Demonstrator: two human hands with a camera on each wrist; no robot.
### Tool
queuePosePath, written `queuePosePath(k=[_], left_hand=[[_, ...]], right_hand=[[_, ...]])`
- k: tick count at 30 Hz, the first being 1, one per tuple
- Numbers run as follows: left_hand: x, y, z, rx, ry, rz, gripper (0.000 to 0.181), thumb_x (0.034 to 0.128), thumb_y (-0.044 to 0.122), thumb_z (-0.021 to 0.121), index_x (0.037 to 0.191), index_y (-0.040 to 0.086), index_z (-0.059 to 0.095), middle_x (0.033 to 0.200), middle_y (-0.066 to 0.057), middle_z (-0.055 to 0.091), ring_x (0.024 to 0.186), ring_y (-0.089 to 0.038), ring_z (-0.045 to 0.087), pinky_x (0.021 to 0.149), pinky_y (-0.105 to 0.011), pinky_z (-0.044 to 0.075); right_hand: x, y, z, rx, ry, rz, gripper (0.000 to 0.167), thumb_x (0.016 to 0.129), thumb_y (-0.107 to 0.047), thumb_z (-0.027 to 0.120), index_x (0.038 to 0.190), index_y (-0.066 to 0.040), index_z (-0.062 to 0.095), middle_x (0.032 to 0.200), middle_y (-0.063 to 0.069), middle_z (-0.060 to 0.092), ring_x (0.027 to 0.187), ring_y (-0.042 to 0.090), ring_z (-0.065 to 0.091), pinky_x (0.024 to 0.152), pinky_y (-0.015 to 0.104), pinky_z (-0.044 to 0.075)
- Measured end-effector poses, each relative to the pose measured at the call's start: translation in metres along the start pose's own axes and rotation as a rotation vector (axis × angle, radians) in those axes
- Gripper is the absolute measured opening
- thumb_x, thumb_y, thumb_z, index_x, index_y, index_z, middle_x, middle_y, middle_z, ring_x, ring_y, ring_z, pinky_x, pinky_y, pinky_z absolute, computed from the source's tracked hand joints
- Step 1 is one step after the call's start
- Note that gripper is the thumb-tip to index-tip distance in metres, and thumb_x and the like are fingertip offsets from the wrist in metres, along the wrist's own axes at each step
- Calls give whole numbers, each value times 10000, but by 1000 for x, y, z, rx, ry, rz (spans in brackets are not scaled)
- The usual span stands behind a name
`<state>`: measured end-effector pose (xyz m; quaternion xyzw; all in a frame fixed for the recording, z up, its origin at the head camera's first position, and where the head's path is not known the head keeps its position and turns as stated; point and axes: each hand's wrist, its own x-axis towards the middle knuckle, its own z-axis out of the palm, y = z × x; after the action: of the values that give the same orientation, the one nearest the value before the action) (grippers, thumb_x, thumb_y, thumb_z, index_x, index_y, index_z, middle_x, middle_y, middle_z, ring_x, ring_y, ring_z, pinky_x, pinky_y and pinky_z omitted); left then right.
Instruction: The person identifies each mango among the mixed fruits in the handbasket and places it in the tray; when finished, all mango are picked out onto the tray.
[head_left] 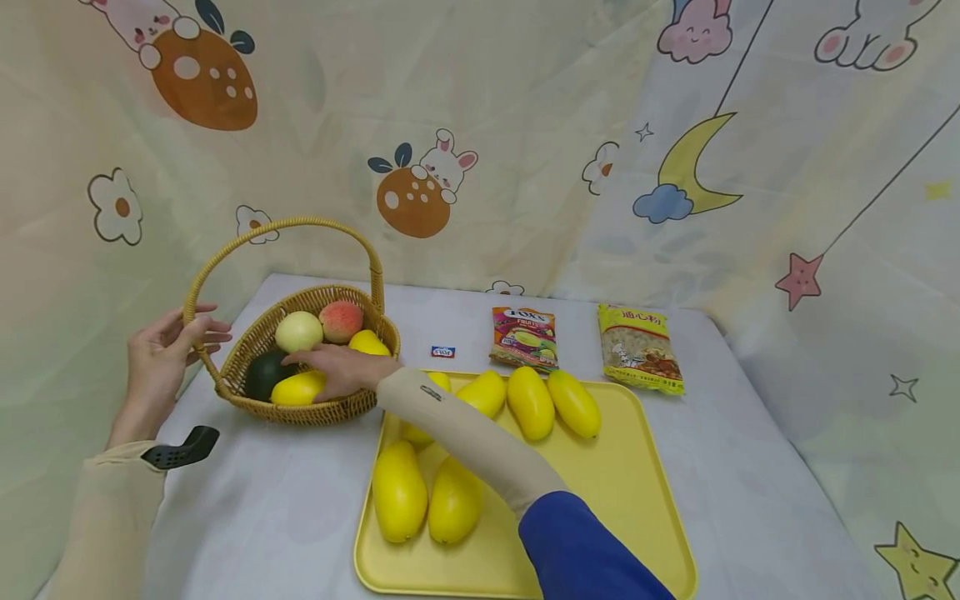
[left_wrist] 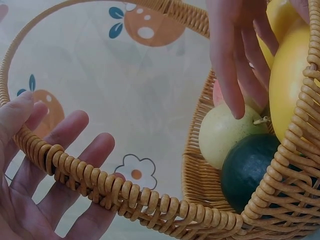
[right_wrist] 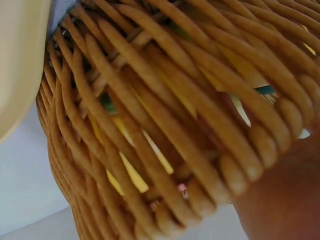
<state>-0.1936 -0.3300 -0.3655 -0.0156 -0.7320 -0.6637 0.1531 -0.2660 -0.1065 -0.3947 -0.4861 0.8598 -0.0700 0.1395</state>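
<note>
A wicker basket (head_left: 315, 412) stands at the left of the table. My left hand (head_left: 161, 354) holds the near end of its arched handle (left_wrist: 125, 192), thumb on one side and rather straight fingers on the other. My right hand (head_left: 345, 368) is inside the basket, its straight fingers (left_wrist: 227, 75) hanging over a pale green round fruit (left_wrist: 222, 135). Its thumb is by a yellow mango (head_left: 298, 388). A dark green fruit (left_wrist: 250, 170), a peach (head_left: 341, 322) and another yellow mango (head_left: 369, 342) lie there too. The right wrist view shows mostly basket weave (right_wrist: 165, 110).
A yellow tray (head_left: 600, 508) with several yellow mangoes (head_left: 400, 492) lies in front, partly under my right forearm. Behind it are a small blue packet (head_left: 443, 352), a candy bag (head_left: 524, 337) and a yellow pasta bag (head_left: 641, 350). A patterned curtain (head_left: 525, 167) hangs behind the table.
</note>
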Motion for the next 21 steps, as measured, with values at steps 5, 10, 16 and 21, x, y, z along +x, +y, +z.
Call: queuePosePath(k=[5,10,16,21], left_hand=[[-1,1,1,-1,4,1,343,937,257,622,1244,105,607,885,120,714,799,-20,686,713,-97,522],[-1,1,1,5,6,-5,345,936,261,621,1243,104,607,881,123,714,795,-20,687,707,-93,520],[0,1,2,18,10,-8,352,939,270,616,1250,104,604,882,130,711,794,-13,683,706,-83,514],[-1,1,2,14,10,-1,338,942,267,611,1243,114,608,880,134,709,790,-4,680,703,-82,514]], right_hand=[[1,-1,0,10,-45,-44,610,914,-263,659,1458,-208,390,1474,-66,417,1334,68,374,1082,119,258],[0,-1,1,9,-61,-37,543,929,-255,637,1433,-217,437,1438,-89,458,1307,54,400,1075,118,263],[-1,0,-1,6,-19,-30,571,914,-288,656,1436,-230,430,1438,-97,453,1298,56,405,1074,127,272],[-3,-1,-8,36,16,7,637,882,-365,687,1445,-275,404,1401,-106,462,1243,41,417,1054,142,300]])
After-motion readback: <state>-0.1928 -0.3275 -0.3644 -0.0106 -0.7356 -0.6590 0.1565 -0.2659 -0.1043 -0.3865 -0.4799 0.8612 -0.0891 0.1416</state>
